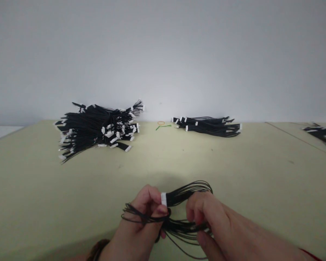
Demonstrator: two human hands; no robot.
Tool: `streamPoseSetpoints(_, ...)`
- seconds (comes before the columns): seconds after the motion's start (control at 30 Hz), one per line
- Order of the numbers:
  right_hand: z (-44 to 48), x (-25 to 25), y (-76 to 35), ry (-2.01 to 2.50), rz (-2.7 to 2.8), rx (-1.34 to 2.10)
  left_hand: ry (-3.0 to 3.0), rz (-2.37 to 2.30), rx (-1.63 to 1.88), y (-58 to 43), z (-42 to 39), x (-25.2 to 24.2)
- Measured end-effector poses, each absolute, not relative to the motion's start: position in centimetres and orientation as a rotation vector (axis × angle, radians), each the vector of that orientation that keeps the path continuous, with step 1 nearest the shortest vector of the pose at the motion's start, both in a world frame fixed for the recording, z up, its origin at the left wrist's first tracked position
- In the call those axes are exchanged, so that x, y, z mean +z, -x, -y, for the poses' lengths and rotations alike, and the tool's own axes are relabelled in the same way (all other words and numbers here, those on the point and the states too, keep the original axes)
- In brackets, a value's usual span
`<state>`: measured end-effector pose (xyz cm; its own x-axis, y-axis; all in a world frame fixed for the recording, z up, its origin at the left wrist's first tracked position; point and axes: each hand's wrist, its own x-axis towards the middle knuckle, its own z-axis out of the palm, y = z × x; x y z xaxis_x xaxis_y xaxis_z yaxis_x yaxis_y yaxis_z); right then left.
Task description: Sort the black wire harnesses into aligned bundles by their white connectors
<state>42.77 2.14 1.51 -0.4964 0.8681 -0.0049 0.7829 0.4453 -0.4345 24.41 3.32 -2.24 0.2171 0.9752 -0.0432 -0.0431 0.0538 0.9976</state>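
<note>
**Two hands, one wire bundle.** From my remote view, both hands sit low in the frame, wrists turned inward. The left hand is clenched on the wire bundle, and the right hand grasps it from the other side. The bundle lies between them, its one visible white connector against the left hand. Beyond, on the pale green table, lie three piles: a large pile, a smaller pile and a cut-off pile. Between the first two are one orange ring and one green strip, both apparently small ties, though I cannot be sure from here.
</note>
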Motion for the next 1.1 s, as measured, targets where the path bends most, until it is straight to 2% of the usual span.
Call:
streamPoseSetpoints(0.13,-2.7,1.8,-42.7,1.442,2.417,0.594,-1.224,-1.014,1.047,-24.4,-3.3,-2.1)
streamPoseSetpoints(0.33,-2.8,2.5,-42.9,0.969,2.423,0.155,-1.227,-0.802,1.076,-23.9,-2.9,-2.6)
streamPoseSetpoints(0.47,-2.5,2.2,-42.6,0.966,2.408,-0.032,-1.189,-0.741,1.099,-23.8,-2.7,-2.7)
streamPoseSetpoints(1.1,-2.5,2.2,-41.9,0.821,2.373,-0.209,-1.224,-0.700,1.140,-23.8,-2.8,-2.8)
